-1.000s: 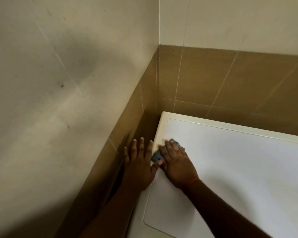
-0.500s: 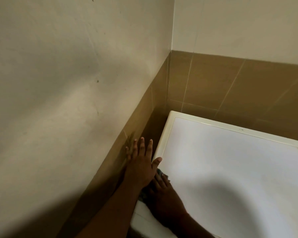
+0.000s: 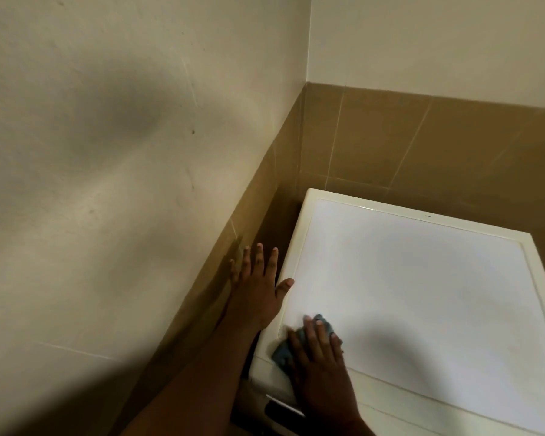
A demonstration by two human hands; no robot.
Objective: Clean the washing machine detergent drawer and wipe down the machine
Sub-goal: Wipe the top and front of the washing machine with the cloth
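One white, flat-topped washing machine [image 3: 422,294] in a tiled corner, one crumpled blue cloth [image 3: 285,350] at its near left corner, right hand [image 3: 321,366] pressing it with straight fingers, left hand [image 3: 258,291] flat, fingers spread, on the left edge, pointing far.

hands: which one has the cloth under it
The right hand presses the blue cloth onto the washing machine top near its front left corner. The left hand lies flat at the machine's left edge, holding nothing.
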